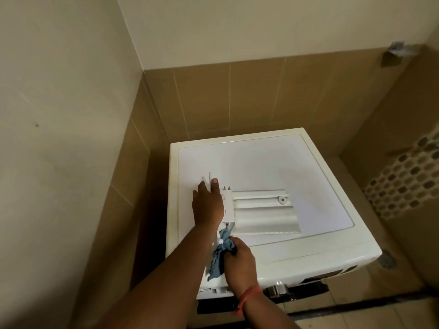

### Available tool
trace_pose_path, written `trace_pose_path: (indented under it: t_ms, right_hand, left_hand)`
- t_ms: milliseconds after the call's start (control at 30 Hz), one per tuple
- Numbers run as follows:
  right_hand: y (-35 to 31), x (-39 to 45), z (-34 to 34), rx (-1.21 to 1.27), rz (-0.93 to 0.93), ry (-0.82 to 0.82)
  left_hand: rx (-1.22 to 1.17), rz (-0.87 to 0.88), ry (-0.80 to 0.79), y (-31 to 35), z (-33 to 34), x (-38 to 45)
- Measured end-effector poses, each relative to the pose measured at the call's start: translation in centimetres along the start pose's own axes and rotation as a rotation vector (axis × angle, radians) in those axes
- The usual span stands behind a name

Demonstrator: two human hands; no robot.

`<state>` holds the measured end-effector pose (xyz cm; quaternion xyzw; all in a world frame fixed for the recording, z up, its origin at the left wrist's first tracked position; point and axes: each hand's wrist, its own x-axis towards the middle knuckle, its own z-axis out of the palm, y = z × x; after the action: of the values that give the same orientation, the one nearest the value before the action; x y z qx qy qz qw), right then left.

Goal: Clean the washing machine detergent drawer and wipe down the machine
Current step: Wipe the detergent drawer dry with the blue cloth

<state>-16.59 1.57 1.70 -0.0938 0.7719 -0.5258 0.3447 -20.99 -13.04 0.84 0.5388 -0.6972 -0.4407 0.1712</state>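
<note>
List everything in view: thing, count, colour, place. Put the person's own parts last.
washing machine: one, white, in the tiled corner, seen from above.
detergent drawer: one, white, lying on the machine's top, near its front left.
cloth: one, blue, at the machine's front left edge, bunched in the right hand.
dial: one, silver, on the machine's front panel.
wall bracket: one, metal, upper right wall.
floor drain: one, grey, floor right of the machine.
wrist thread: one, red, on the right wrist.
left hand: one, fingers straight, resting on the drawer's left end.
right hand: one, grips the cloth.
</note>
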Motion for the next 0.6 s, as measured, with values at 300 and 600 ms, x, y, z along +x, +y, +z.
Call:
trace_pose_path:
  t_ms: [300, 600]
  right_hand:
    - [-5.8, 1.5, -6.6, 0.177, -0.180, -0.096]
    - [-9.9, 11.5, -3.0, -0.702, -0.646, -0.284]
  left_hand:
    - [0.067, -0.026, 0.025, 0.5, -0.4, -0.4]
    - [-0.100, -0.108, 0.087, -0.7, 0.5, 0.6]
